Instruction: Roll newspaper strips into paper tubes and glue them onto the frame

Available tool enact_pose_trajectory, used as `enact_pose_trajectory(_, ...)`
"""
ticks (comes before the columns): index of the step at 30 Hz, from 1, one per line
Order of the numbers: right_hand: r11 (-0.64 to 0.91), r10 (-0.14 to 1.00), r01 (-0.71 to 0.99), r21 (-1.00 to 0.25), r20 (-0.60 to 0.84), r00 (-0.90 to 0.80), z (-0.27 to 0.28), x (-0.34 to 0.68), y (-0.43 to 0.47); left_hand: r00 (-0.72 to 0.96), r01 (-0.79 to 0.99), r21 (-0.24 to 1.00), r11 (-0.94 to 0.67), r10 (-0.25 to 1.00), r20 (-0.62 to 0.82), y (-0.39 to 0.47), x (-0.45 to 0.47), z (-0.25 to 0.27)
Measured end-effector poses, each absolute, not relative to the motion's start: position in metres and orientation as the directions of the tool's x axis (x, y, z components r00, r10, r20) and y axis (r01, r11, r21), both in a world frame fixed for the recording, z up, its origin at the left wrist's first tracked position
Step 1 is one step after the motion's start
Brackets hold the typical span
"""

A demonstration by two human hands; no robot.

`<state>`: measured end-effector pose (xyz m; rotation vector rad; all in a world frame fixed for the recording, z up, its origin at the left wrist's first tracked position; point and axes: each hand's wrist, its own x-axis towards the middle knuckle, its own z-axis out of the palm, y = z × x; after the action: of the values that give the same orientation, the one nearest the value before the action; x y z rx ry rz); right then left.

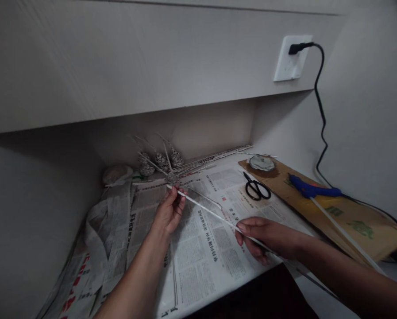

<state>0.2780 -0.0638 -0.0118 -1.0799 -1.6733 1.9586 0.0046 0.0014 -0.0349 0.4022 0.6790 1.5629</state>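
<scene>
A long thin pale stick, which looks like rolled paper (209, 210), slants across the newspaper (198, 248). Near its far end, my left hand (170, 210) pinches it between thumb and fingers. My right hand (261, 235) grips the same stick farther along, and its tail runs on under the right forearm. Just beyond the left fingertips is a small knotted or woven piece (171, 177) with several thin sticks poking out; whether the held stick joins it I cannot tell. Black-handled scissors (258, 190) lie to the right, beyond my right hand.
Several small woven cone shapes (160, 160) stand at the back beside a bundle of thin sticks (214, 157). On the right, a cardboard sheet (360, 226) carries a blue glue gun (313, 188) and a grey round disc (261, 163). A black cord (323, 119) hangs from the wall socket (286, 66).
</scene>
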Motion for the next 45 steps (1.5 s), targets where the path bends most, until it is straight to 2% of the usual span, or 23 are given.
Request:
enact_pose_trajectory(8, -0.147, 0.793, 0.334, -0.931, -0.313, -0.523, -0.016, 0.281, -0.071, 0.002, -0.719, 0.694, 0.024, 0.999, -0.033, -0.004, 0.01, -0.032)
enact_pose_trajectory(15, -0.023, 0.866, 0.507, -0.862, -0.27, -0.421, -0.019, 0.275, -0.077, 0.005, -0.705, 0.709, 0.027, 0.999, -0.033, -0.005, 0.011, -0.03)
enact_pose_trajectory(26, -0.142, 0.818, 0.457, -0.878, -0.364, -0.445, -0.032, 0.283, -0.078, -0.012, -0.691, 0.722, 0.029, 0.999, -0.051, -0.005, 0.015, -0.034)
enact_pose_trajectory(34, 0.042, 0.818, 0.583, -0.811, -0.307, -0.486, -0.028, 0.289, -0.078, -0.015, -0.71, 0.704, 0.04, 0.997, -0.071, -0.005, 0.015, -0.035)
enact_pose_trajectory(37, 0.202, 0.789, 0.655, -0.728, -0.276, -0.549, -0.016, 0.296, -0.076, -0.058, -0.734, 0.678, 0.038, 0.991, -0.118, -0.004, 0.015, -0.033)
enact_pose_trajectory(39, 0.251, 0.736, 0.671, -0.697, -0.313, -0.6, -0.007, 0.303, -0.073, -0.097, -0.753, 0.658, 0.013, 0.987, -0.131, -0.004, 0.014, -0.032)
enact_pose_trajectory(40, 0.221, 0.708, 0.672, -0.706, -0.358, -0.609, -0.003, 0.307, -0.071, -0.11, -0.758, 0.652, -0.001, 0.986, -0.126, -0.003, 0.014, -0.033)
enact_pose_trajectory(42, 0.067, 0.683, 0.65, -0.757, -0.44, -0.583, 0.004, 0.316, -0.062, -0.105, -0.754, 0.657, -0.009, 0.989, -0.107, -0.003, 0.013, -0.034)
enact_pose_trajectory(45, -0.198, 0.789, 0.453, -0.869, -0.416, -0.453, 0.011, 0.327, -0.038, -0.084, -0.716, 0.697, 0.023, 0.989, -0.119, -0.004, 0.014, -0.04)
